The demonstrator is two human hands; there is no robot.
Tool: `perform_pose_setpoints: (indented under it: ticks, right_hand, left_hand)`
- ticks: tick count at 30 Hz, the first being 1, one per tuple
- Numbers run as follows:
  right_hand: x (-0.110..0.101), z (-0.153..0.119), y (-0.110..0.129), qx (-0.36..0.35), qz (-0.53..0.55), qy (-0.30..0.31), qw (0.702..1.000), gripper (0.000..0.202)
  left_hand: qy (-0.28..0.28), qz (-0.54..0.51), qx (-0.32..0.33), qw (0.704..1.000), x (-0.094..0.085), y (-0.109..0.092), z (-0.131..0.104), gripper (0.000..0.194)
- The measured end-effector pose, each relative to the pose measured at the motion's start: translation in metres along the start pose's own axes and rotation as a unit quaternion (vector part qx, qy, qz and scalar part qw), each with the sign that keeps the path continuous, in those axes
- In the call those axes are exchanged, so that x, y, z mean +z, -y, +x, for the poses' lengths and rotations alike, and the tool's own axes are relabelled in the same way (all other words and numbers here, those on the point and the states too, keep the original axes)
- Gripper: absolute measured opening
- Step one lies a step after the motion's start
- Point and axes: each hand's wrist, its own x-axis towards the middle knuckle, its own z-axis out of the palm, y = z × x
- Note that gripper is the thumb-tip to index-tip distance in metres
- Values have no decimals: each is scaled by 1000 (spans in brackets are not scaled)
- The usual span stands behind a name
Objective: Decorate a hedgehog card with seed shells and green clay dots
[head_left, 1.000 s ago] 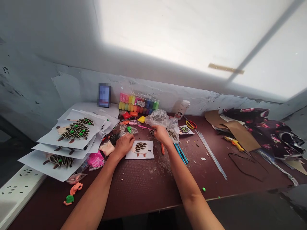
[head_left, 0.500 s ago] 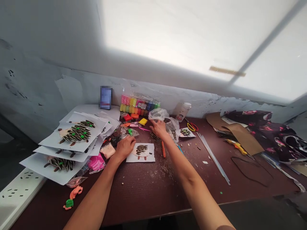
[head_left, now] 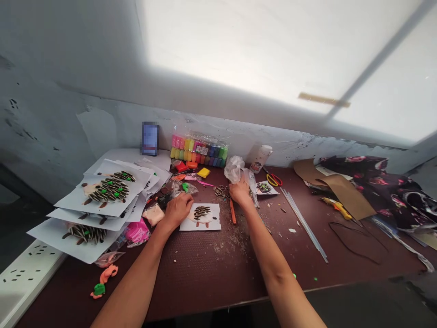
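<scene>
lying flat on the dark red desk (head_left: 205,269), a white card (head_left: 185,225) is being overlapped at its far left corner by the left hand (head_left: 178,208), whose fingers are being curled and held close together; whether the card is being pressed cannot be told. the right hand (head_left: 241,191) is being held at the plastic bag (head_left: 234,169), beside the loose seeds (head_left: 221,192); its fingertips are being hidden, so whether anything is being pinched cannot be told. on the card, between the left hand and the orange tool (head_left: 232,212), a hedgehog figure (head_left: 201,214) is being displayed with feet (head_left: 197,224), a dark nose (head_left: 214,218) and a patch of seeds in place. judged against the stacked cards (head_left: 73,200), where fuller seed cover and green spots (head_left: 116,193) are being shown, the figure is seemingly being left part-finished, with both lacking. its nose is being pointed to the right, its feet toward the near desk edge, and its long axis is being aligned left to right, roughly along the card's longer side.
</scene>
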Motion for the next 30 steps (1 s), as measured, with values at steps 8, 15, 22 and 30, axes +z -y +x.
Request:
perform_pose_setpoints:
  ticks: [8,15,22,30]
  right_hand:
    - [-44,-48,53,-180,25,1,983,37]
    - [-32,6,40,-66,-7,-147,987,47]
    - [9,16,-5,6,-79,42,996,49]
    - [-13,1,3,-1,-79,59,995,46]
  left_hand:
    - [-4,3,4,1000,1,1,-1,24]
    - [-12,-15,10,1000,3,3,-2,24]
    - [-8,1,4,1000,4,2,1,25]
    - [-7,-4,1,1000,1,1,-1,25]
